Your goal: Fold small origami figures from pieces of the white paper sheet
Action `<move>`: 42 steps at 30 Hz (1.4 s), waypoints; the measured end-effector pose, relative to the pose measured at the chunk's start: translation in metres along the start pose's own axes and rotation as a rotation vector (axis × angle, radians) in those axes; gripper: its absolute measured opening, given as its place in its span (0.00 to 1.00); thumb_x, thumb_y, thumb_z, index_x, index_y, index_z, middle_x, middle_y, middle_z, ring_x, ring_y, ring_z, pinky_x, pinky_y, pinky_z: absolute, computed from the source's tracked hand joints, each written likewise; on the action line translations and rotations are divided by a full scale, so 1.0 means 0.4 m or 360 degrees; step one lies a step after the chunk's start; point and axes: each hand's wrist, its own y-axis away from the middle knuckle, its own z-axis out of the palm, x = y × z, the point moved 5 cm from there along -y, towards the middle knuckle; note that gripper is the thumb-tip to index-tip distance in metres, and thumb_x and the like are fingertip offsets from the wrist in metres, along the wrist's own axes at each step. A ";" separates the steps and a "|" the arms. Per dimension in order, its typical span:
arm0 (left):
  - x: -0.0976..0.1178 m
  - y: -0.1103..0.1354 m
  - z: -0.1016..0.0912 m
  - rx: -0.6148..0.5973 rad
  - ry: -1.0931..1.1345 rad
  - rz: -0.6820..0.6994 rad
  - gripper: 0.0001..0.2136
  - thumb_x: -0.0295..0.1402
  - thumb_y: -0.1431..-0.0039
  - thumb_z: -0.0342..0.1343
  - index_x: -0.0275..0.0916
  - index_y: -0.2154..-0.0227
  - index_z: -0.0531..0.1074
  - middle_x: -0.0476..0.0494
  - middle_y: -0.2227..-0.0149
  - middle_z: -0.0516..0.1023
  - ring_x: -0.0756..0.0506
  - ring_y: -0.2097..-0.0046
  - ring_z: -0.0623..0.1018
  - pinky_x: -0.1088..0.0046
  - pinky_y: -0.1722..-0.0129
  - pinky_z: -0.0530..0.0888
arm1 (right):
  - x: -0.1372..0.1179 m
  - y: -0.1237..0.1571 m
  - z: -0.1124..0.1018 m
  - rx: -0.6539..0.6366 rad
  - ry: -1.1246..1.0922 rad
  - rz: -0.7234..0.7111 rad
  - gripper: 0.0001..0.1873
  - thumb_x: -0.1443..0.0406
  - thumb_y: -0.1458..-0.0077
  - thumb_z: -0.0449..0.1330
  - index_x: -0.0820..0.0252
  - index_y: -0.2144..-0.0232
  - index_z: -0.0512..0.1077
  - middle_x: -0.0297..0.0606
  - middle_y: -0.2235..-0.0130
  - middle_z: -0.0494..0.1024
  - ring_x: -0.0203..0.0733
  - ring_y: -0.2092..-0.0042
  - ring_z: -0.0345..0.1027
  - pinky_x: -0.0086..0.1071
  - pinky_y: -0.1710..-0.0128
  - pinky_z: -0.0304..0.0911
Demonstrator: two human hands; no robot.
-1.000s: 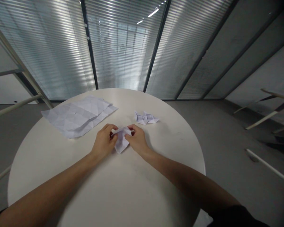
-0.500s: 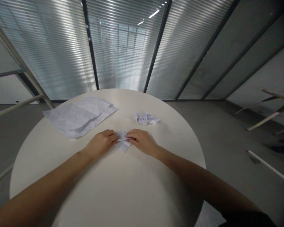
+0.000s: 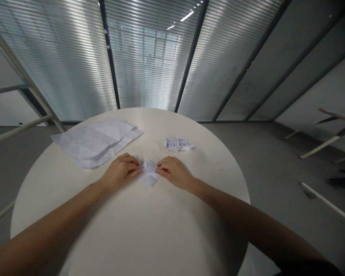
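A small folded piece of white paper (image 3: 150, 177) lies on the round white table (image 3: 149, 226), one corner pointing toward me. My left hand (image 3: 121, 170) pinches its left edge between thumb and fingers. On the opposite edge, my right hand (image 3: 174, 172) has its fingertips closed on the paper. Creases and a slit-like fold show on the upper half. Just beyond my right hand rests a folded paper shape (image 3: 177, 144) with raised points, touched by neither hand.
Creased, unfolded paper sheets (image 3: 97, 140) lie overlapping at the table's far left. White metal bars (image 3: 20, 130) stand beside the table on the left. Past the far edge is a glass wall with blinds (image 3: 149, 57). Furniture legs (image 3: 319, 147) show at the right.
Both hands have drawn slightly apart, uncovering more of the folded paper's middle. The paper now lies flatter, its upper half opened out. The other papers have stayed put.
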 end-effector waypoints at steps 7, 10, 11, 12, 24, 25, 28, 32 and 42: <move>-0.015 -0.010 0.020 0.0020 -0.0246 -0.0312 0.09 0.38 0.43 0.54 0.38 0.74 0.71 0.43 0.68 0.74 0.44 0.62 0.70 0.64 0.59 0.68 | -0.004 -0.032 -0.002 0.0140 0.0284 0.0371 0.10 0.60 0.45 0.60 0.60 0.75 0.70 0.37 0.69 0.73 0.40 0.62 0.64 0.34 0.59 0.55; -0.010 -0.006 0.026 0.0021 -0.0333 -0.0272 0.09 0.36 0.41 0.52 0.41 0.61 0.73 0.41 0.58 0.74 0.41 0.55 0.70 0.61 0.56 0.67 | -0.003 -0.030 0.002 0.0175 0.0321 0.0394 0.09 0.60 0.46 0.62 0.60 0.67 0.71 0.38 0.63 0.74 0.42 0.57 0.63 0.36 0.55 0.55; -0.008 -0.006 0.028 0.0020 -0.0356 -0.0238 0.11 0.34 0.40 0.51 0.44 0.57 0.72 0.40 0.55 0.73 0.40 0.53 0.69 0.59 0.55 0.66 | -0.002 -0.029 0.004 0.0173 0.0310 0.0390 0.10 0.60 0.46 0.61 0.60 0.65 0.71 0.39 0.61 0.74 0.43 0.56 0.63 0.37 0.54 0.55; -0.006 -0.005 0.031 0.0016 -0.0375 -0.0202 0.12 0.33 0.40 0.51 0.46 0.54 0.72 0.41 0.52 0.72 0.39 0.51 0.69 0.58 0.54 0.66 | 0.000 -0.027 0.006 0.0163 0.0291 0.0381 0.11 0.59 0.46 0.61 0.60 0.64 0.71 0.39 0.60 0.74 0.43 0.55 0.63 0.37 0.53 0.55; -0.021 0.001 0.041 -0.0008 -0.0365 -0.0189 0.14 0.36 0.39 0.49 0.49 0.52 0.72 0.41 0.47 0.71 0.37 0.44 0.65 0.51 0.48 0.65 | 0.003 -0.034 0.018 -0.0062 0.0138 0.0525 0.17 0.65 0.49 0.63 0.58 0.55 0.71 0.40 0.61 0.76 0.42 0.59 0.68 0.36 0.57 0.58; -0.022 0.001 0.040 -0.0004 -0.0374 -0.0199 0.14 0.36 0.39 0.49 0.49 0.52 0.73 0.41 0.47 0.71 0.36 0.44 0.65 0.51 0.48 0.65 | 0.004 -0.037 0.017 -0.0064 0.0127 0.0555 0.18 0.65 0.50 0.63 0.58 0.55 0.71 0.39 0.61 0.76 0.43 0.59 0.69 0.36 0.57 0.58; -0.024 0.002 0.039 -0.0025 -0.0373 -0.0238 0.14 0.38 0.39 0.49 0.48 0.52 0.73 0.41 0.47 0.70 0.36 0.44 0.65 0.51 0.48 0.65 | 0.012 -0.043 0.013 -0.0075 0.0040 0.0666 0.15 0.65 0.53 0.64 0.56 0.60 0.72 0.36 0.63 0.77 0.42 0.60 0.70 0.36 0.59 0.57; -0.027 0.001 0.038 -0.0028 -0.0300 -0.0283 0.15 0.40 0.40 0.50 0.45 0.52 0.73 0.40 0.47 0.70 0.36 0.44 0.65 0.51 0.47 0.64 | 0.029 -0.047 0.020 -0.0138 -0.0108 0.0793 0.09 0.66 0.57 0.65 0.56 0.69 0.73 0.32 0.68 0.78 0.38 0.67 0.69 0.33 0.66 0.56; 0.005 0.001 -0.043 0.0547 0.0032 -0.0107 0.06 0.35 0.41 0.55 0.42 0.65 0.76 0.44 0.64 0.77 0.46 0.59 0.73 0.64 0.55 0.69 | -0.001 -0.049 -0.044 0.0425 -0.0527 0.0349 0.02 0.69 0.54 0.61 0.59 0.75 0.70 0.30 0.72 0.73 0.35 0.68 0.65 0.29 0.66 0.59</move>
